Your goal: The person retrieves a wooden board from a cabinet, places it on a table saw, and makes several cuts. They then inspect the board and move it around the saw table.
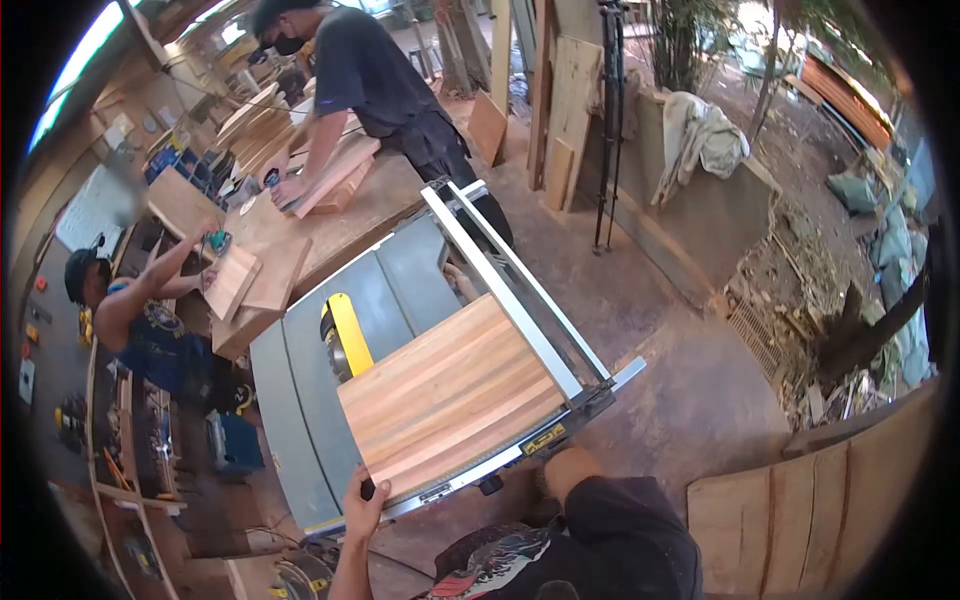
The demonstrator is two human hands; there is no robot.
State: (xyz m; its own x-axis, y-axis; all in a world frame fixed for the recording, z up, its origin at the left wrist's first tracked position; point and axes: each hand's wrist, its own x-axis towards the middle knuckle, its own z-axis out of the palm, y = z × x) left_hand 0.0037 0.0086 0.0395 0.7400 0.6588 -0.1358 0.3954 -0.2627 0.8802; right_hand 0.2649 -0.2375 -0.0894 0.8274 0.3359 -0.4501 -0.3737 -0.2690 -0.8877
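A glued-up wooden panel [450, 395] lies flat on the grey table saw [290, 400], just right of the yellow blade guard [345, 335]. Its right edge runs along the silver rip fence [500, 280]. My left hand [365, 505] grips the panel's near-left corner at the saw's front rail. My right forearm [568, 470] reaches toward the front rail near the fence lock, and the hand itself is hidden below the table edge.
Two other people work at a wooden bench [330, 225] beyond the saw: one leans over boards [335, 175], another at the left handles a small panel [232, 280]. Planks lean on a wall [560, 110]. A wooden slab [810, 510] stands at my right.
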